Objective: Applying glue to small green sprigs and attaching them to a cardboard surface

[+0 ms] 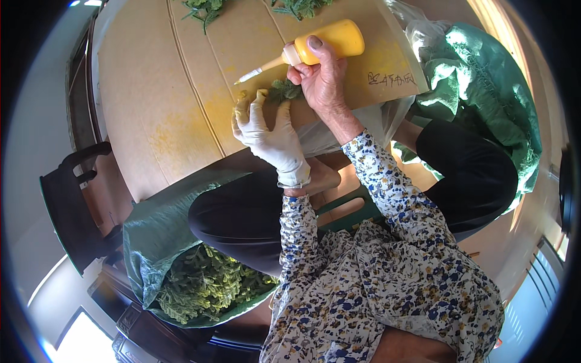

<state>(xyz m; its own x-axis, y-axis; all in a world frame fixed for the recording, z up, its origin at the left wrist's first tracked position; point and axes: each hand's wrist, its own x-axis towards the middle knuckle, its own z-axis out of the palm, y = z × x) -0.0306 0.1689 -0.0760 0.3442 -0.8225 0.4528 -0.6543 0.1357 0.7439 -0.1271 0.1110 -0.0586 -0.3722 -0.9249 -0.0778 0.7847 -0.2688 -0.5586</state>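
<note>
A squeeze bottle (340, 41) filled with yellow lies tilted in my bare right hand (327, 81), thumb on top and fingers curled below. Its long nozzle with a whitish tip points left, just above my left fingertips. My left hand (266, 133) wears a white glove with yellow-stained fingertips. Between its thumb and bent fingers sits a small green fir-like sprig (283, 91), its lower end hidden. Both hands are over the near edge of a cardboard sheet (151, 91), which has yellow smudges on it.
More green sprigs (204, 8) lie at the cardboard's far edge. A green sack of sprigs (209, 281) stands by my left leg, another green sack (478, 78) at the right. A dark chair (72, 206) is at far left. Clear plastic (375, 124) hangs under the cardboard.
</note>
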